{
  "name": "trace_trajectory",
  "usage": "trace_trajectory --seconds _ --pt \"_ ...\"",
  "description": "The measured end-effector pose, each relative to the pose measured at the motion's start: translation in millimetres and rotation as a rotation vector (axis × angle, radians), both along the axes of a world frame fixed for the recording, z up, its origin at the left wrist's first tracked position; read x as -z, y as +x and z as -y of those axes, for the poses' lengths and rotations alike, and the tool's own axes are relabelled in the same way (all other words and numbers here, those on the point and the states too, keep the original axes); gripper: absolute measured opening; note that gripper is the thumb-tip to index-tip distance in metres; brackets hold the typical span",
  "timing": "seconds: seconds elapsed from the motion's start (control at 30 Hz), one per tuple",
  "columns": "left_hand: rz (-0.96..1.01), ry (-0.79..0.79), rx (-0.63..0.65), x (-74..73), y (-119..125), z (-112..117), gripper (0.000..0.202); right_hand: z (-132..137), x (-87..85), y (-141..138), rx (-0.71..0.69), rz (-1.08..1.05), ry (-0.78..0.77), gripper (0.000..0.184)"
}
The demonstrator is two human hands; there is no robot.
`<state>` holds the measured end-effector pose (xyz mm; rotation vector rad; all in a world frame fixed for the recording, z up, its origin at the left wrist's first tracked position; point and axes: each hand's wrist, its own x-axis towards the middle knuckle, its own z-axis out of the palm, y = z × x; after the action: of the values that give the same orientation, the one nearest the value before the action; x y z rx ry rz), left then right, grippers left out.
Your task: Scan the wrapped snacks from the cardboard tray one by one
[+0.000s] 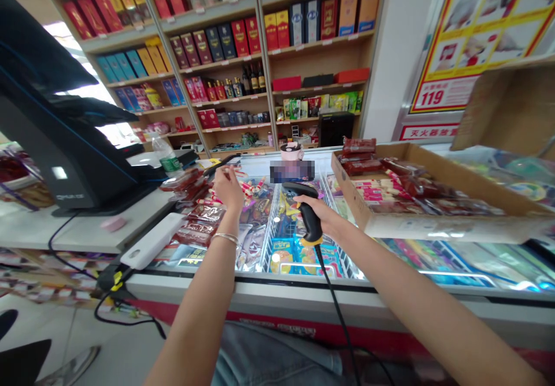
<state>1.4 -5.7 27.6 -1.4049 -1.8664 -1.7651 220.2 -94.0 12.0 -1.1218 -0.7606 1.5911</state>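
My right hand is wrapped round the grip of a black and yellow barcode scanner, its head over the glass top of the freezer and its cable hanging toward me. Above the left pile of packaged snacks, my left hand is closed with its fingers curled; what they hold, if anything, is hidden. Around that hand lie small red-and-white wrapped sticks, and below it dark brown-red snack packets. A slim black object lies just behind the fingers.
An open cardboard box of packaged snacks stands on the right. At left are a black checkout terminal, a plastic bottle and a white oblong device. Behind the freezer, partly blurred out, is a pink thing. Shelves rise beyond.
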Motion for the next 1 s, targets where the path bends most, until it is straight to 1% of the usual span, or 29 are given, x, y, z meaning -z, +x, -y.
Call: trace_trajectory --seconds 0.07,0.17,0.23,0.3,0.43,0.53,0.6,0.7,0.87,0.93,1.0 --pt "0.120 -0.032 -0.089 -3.0 -19 -4 0.036 0 0.9 0 0.002 -0.015 0.004 0.010" --pt "0.271 -0.140 -0.127 -4.3 -45 -6 0.042 1 -0.2 0 -0.005 -0.028 -0.001 0.008" --pt "0.305 -0.191 -0.137 -4.3 -56 -5 0.042 3 -3.2 -1 -0.003 -0.025 -0.009 0.008" --pt "0.308 -0.240 -0.170 -4.3 -61 -3 0.039 5 -7.1 -1 0.001 -0.019 -0.023 0.008" --pt "0.251 -0.392 -0.332 -2.9 -56 1 0.031 7 -9.9 -3 0.010 -0.024 -0.043 0.008" --pt "0.132 -0.477 -0.419 1.1 -47 2 0.042 5 -5.4 -4 0.013 -0.038 -0.019 0.008" --pt "0.073 -0.488 -0.426 4.1 -42 1 0.037 2 -1.4 -4 0.017 -0.042 0.001 0.010" --pt "0.043 -0.494 -0.392 6.8 -40 1 0.028 0 4.1 -4 0.028 -0.034 0.017 0.015" --pt "0.037 -0.533 -0.395 6.8 -41 0 0.030 -4 12.3 -5 0.027 -0.009 0.031 0.018" --pt "0.034 -0.527 -0.405 5.8 -41 -1 0.033 -2 9.0 -7 0.057 0.033 0.100 0.022" --pt "-0.012 -0.500 -0.423 3.6 -39 -1 0.037 5 -3.7 -7 0.096 0.073 0.238 0.030"
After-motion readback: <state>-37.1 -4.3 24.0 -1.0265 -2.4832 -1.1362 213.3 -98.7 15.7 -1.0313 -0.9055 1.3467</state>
